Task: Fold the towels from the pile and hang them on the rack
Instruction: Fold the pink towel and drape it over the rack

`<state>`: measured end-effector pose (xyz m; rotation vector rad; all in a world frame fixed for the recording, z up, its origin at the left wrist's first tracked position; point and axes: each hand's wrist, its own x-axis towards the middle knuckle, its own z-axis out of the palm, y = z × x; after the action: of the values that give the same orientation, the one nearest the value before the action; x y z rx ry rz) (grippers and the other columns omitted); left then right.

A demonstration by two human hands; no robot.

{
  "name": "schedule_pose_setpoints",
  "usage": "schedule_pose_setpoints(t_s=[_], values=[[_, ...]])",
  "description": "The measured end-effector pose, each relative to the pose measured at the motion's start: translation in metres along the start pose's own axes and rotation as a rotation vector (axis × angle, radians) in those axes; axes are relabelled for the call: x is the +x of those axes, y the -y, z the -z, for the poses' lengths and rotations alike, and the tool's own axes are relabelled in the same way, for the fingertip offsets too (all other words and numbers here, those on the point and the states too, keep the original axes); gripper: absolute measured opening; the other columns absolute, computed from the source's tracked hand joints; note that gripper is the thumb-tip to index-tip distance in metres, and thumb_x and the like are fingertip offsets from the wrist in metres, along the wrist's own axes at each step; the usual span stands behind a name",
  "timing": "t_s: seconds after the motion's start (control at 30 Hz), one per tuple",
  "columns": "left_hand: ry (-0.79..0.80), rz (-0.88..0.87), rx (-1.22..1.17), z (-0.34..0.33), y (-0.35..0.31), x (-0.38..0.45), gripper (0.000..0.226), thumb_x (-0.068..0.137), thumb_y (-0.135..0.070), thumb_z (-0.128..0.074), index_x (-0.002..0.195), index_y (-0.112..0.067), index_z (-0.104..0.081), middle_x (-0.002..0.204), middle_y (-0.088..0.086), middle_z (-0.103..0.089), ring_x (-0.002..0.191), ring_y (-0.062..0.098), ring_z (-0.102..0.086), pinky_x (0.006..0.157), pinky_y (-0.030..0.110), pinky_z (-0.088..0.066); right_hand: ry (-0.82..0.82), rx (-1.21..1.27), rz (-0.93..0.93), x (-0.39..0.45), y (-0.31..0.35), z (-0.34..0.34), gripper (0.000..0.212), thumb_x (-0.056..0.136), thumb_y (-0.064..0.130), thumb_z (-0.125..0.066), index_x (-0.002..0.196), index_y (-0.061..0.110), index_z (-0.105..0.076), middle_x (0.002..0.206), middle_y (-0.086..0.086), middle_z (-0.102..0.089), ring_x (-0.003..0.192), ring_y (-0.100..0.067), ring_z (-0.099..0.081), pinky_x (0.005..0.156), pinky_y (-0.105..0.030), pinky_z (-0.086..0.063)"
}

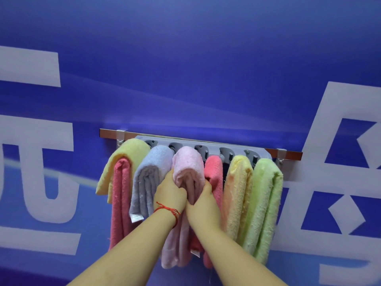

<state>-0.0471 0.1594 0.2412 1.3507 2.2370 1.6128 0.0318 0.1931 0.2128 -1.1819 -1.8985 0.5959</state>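
Seven folded towels hang side by side on a grey wall-mounted rack [208,146] fixed to a copper-coloured rail [288,154]. Wall behind: blue banner [185,69] with large white characters. Left to right: yellow towel [123,155], red towel [121,195], pale blue towel [148,178], pink towel [187,164], coral towel [214,172], yellow-orange towel [237,193], green towel [263,199]. Left hand [169,193] and right hand [203,205] both clench the hanging pink towel just below its fold. Red string bracelet [168,209] on left wrist.
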Motion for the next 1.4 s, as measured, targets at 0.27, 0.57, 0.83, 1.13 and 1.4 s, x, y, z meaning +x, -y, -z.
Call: schedule_pose_setpoints(t_s=[0.27, 0.57, 0.83, 1.13, 1.4], values=[[-0.048, -0.117, 0.271, 0.024, 0.02, 0.002, 0.04, 0.09, -0.014, -0.038, 0.125, -0.03, -0.05, 0.125, 0.003, -0.058, 0.119, 0.026, -0.05, 0.093, 0.033, -0.042, -0.095, 0.11, -0.125, 0.007, 0.016, -0.034, 0.082, 0.08, 0.039, -0.064, 0.144, 0.01, -0.02, 0.132, -0.014, -0.053, 0.117, -0.031, -0.054, 0.088, -0.036, -0.043], [-0.172, -0.195, 0.34, 0.03, 0.026, 0.0, 0.032, 0.091, -0.023, -0.033, 0.112, -0.025, -0.057, 0.108, 0.0, -0.065, 0.099, 0.026, -0.06, 0.076, 0.034, -0.046, -0.18, 0.433, -0.098, -0.001, 0.006, -0.037, 0.056, 0.084, 0.043, -0.058, 0.127, 0.01, -0.047, 0.118, -0.018, -0.062, 0.106, -0.035, -0.059, 0.076, -0.033, -0.041], [-0.13, -0.333, 0.244, 0.019, 0.049, 0.004, 0.028, 0.083, -0.022, -0.049, 0.109, -0.023, -0.059, 0.104, -0.002, -0.063, 0.099, 0.023, -0.057, 0.082, 0.035, -0.045, -0.186, 0.513, -0.238, 0.012, 0.017, -0.039, 0.032, 0.076, 0.023, -0.07, 0.096, 0.02, -0.045, 0.084, 0.001, -0.06, 0.088, -0.027, -0.063, 0.068, -0.027, -0.039], [-0.212, -0.401, 0.318, 0.024, 0.054, 0.01, 0.041, 0.072, -0.03, -0.034, 0.097, -0.017, -0.064, 0.086, 0.003, -0.065, 0.081, 0.029, -0.06, 0.074, 0.031, -0.037, -0.243, 0.444, -0.251, 0.015, 0.024, -0.056, 0.05, 0.072, 0.033, -0.073, 0.104, 0.013, -0.039, 0.107, -0.016, -0.064, 0.1, -0.034, -0.062, 0.075, -0.034, -0.045], [-0.114, -0.511, 0.445, 0.02, 0.044, -0.003, 0.042, 0.079, -0.012, -0.05, 0.118, -0.026, -0.059, 0.106, -0.004, -0.068, 0.091, 0.025, -0.066, 0.066, 0.03, -0.049, -0.17, 0.234, -0.233, 0.021, 0.007, -0.032, 0.036, 0.086, 0.035, -0.059, 0.113, 0.014, -0.049, 0.11, -0.014, -0.065, 0.101, -0.034, -0.062, 0.073, -0.031, -0.039]])
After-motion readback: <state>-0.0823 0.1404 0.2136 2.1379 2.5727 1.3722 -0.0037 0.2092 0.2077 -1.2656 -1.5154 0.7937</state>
